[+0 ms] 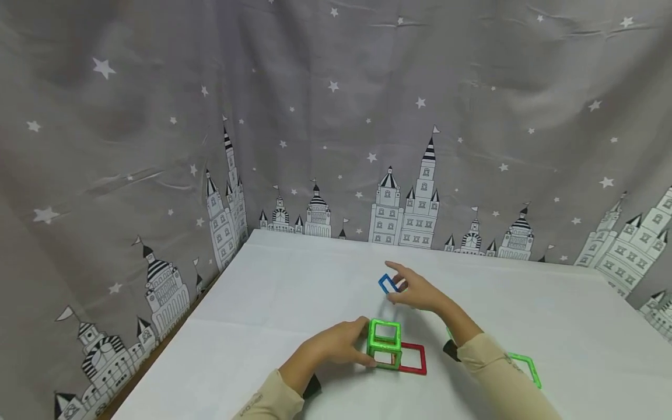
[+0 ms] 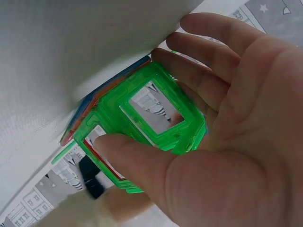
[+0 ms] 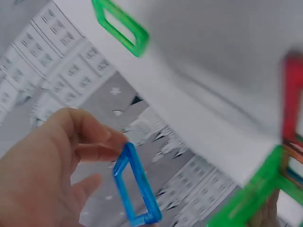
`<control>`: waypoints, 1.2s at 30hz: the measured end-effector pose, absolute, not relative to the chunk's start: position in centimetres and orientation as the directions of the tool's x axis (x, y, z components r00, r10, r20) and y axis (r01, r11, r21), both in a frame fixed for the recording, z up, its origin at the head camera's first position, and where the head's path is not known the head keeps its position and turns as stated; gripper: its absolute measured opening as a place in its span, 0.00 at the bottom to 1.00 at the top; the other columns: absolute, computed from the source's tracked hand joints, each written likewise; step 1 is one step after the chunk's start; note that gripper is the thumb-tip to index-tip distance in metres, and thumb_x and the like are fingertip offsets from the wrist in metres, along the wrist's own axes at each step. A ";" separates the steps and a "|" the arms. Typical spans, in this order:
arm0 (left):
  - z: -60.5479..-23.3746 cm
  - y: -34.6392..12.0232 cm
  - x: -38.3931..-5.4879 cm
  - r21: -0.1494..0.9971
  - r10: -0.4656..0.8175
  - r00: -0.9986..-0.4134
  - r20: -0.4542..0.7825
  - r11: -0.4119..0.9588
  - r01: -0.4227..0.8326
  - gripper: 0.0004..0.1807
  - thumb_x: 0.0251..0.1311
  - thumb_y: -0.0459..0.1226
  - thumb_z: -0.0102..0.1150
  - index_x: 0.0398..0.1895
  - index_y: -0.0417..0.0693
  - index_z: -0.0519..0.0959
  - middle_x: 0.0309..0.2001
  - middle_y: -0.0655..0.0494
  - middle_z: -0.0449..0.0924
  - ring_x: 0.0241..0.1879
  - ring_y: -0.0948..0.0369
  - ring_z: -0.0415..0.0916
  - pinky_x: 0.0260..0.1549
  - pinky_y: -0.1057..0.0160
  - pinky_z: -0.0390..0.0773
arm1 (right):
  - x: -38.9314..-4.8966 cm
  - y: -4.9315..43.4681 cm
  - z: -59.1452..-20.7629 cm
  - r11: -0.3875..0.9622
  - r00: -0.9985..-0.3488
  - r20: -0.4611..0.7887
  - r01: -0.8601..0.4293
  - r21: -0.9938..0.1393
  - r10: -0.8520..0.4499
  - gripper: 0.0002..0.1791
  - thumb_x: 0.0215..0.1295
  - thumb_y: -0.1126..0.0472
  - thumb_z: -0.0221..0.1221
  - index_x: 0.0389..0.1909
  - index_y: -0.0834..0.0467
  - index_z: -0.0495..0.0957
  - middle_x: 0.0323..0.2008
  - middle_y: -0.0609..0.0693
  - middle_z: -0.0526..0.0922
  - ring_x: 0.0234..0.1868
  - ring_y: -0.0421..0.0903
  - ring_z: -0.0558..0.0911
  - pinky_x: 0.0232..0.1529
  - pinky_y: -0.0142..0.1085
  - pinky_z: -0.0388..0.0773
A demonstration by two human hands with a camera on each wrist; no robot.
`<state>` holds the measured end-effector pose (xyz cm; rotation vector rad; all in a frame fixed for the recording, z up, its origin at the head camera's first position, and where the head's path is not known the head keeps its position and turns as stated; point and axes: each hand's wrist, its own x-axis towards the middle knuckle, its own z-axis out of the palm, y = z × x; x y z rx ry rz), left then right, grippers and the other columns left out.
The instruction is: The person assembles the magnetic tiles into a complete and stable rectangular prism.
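Note:
My left hand (image 1: 338, 344) holds a cube of green see-through magnetic tiles (image 1: 385, 346) at its left side. In the left wrist view the thumb (image 2: 128, 153) lies across one face and the fingers reach behind the cube (image 2: 106, 113). A red tile frame (image 1: 423, 360) lies flat against the cube's right side. Blue and orange edges (image 2: 102, 92) show along the cube's base. Beyond the cube, my right hand (image 1: 417, 291) pinches a blue tile frame (image 3: 138, 177) by one end, raised above the table and tilted.
At the right, beside the right sleeve (image 1: 504, 373), a green tile frame (image 1: 534, 373) lies on the white table (image 1: 294, 280). Another bit of green (image 1: 448, 332) shows by the right forearm. A grey curtain (image 1: 315, 116) printed with castles and stars stands behind the table and to its left.

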<state>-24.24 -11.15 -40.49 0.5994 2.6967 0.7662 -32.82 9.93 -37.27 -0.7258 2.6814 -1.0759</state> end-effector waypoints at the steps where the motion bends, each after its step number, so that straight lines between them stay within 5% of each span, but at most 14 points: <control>1: -40.5 -11.2 -24.3 0.552 0.461 -0.876 -0.144 0.772 0.315 0.39 0.47 0.51 0.71 0.60 0.44 0.66 0.57 0.50 0.76 0.59 0.56 0.73 0.59 0.54 0.72 | -32.2 10.8 -37.3 0.598 -0.871 0.034 -0.365 -0.713 -0.490 0.41 0.56 0.57 0.62 0.71 0.52 0.56 0.54 0.60 0.72 0.54 0.55 0.74 0.48 0.49 0.78; 10: -40.3 -11.1 -24.4 0.577 0.474 -0.871 -0.129 0.750 0.323 0.41 0.47 0.51 0.70 0.61 0.43 0.64 0.60 0.47 0.74 0.64 0.49 0.68 0.65 0.50 0.66 | -27.8 15.6 -38.9 0.476 -0.867 0.106 -0.366 -0.800 -0.488 0.31 0.56 0.63 0.60 0.61 0.60 0.62 0.54 0.64 0.66 0.50 0.51 0.75 0.44 0.37 0.74; 18: -40.2 -11.1 -24.4 0.581 0.474 -0.872 -0.120 0.746 0.326 0.39 0.48 0.50 0.70 0.60 0.44 0.65 0.59 0.47 0.75 0.64 0.48 0.68 0.65 0.48 0.65 | -27.0 15.8 -39.3 0.561 -0.896 0.185 -0.403 -0.723 -0.404 0.11 0.55 0.63 0.61 0.32 0.61 0.68 0.35 0.53 0.69 0.35 0.44 0.71 0.31 0.28 0.70; 22: -40.2 -11.0 -24.4 0.577 0.484 -0.866 -0.125 0.745 0.333 0.39 0.48 0.50 0.70 0.60 0.44 0.65 0.58 0.47 0.75 0.64 0.48 0.68 0.65 0.48 0.65 | -26.9 15.4 -39.4 0.643 -0.914 0.161 -0.380 -0.665 -0.373 0.11 0.60 0.62 0.59 0.24 0.59 0.67 0.27 0.48 0.68 0.30 0.42 0.68 0.26 0.28 0.66; 30: -40.1 -11.3 -24.3 0.578 0.480 -0.866 -0.137 0.749 0.324 0.39 0.48 0.50 0.70 0.60 0.44 0.64 0.59 0.46 0.74 0.65 0.48 0.67 0.65 0.48 0.64 | -26.7 15.3 -39.3 0.646 -0.893 0.095 -0.388 -0.657 -0.440 0.15 0.61 0.52 0.61 0.25 0.57 0.68 0.22 0.44 0.69 0.27 0.39 0.68 0.26 0.28 0.63; 36: -40.2 -11.2 -24.3 0.580 0.477 -0.867 -0.142 0.750 0.318 0.39 0.48 0.50 0.70 0.60 0.45 0.64 0.59 0.49 0.74 0.65 0.50 0.67 0.65 0.49 0.64 | -26.5 15.7 -39.3 0.651 -0.879 0.094 -0.414 -0.636 -0.468 0.11 0.66 0.52 0.57 0.35 0.57 0.78 0.32 0.46 0.77 0.36 0.43 0.72 0.37 0.34 0.73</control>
